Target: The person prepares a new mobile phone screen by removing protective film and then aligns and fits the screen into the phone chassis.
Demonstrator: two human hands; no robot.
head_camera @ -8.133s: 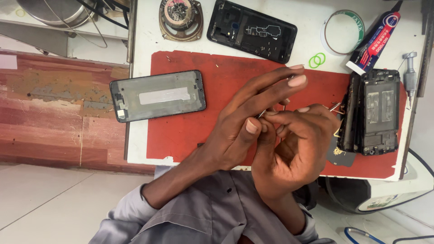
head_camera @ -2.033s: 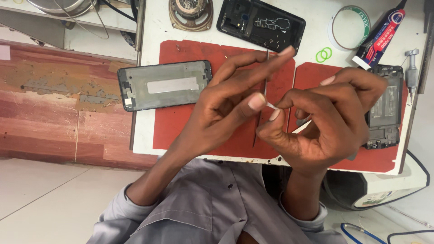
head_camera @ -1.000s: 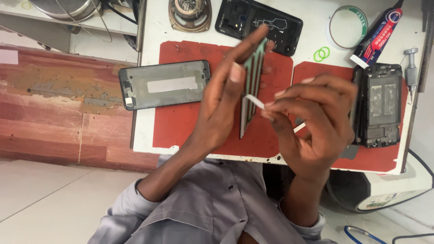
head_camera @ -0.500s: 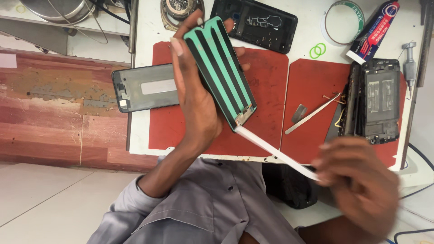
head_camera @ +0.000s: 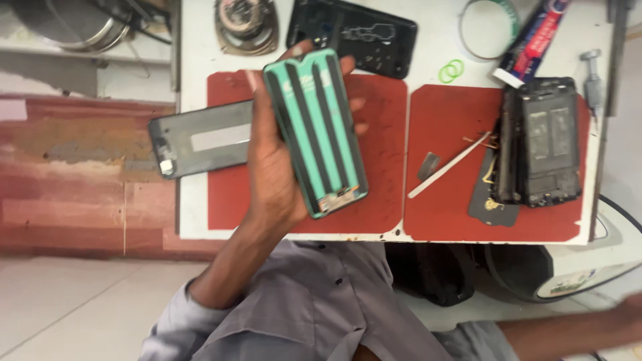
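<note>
A flat rectangular phone panel with green and black lengthwise stripes [head_camera: 315, 130] was held by the left hand [head_camera: 277, 167] above the left red mat [head_camera: 388, 134] of the white counter [head_camera: 194, 80], near its front edge. The fingers [head_camera: 348, 65] were wrapped round its long edges, pinching it tilted. For peeling its backing well, a grip by the edges alone seemed best. The right hand [head_camera: 632, 314] lay low at the frame's corner, blurred; its fingers' state could not be told.

Glossy plastic panel [head_camera: 315, 130]; matt rubbery mat [head_camera: 468, 154].
</note>
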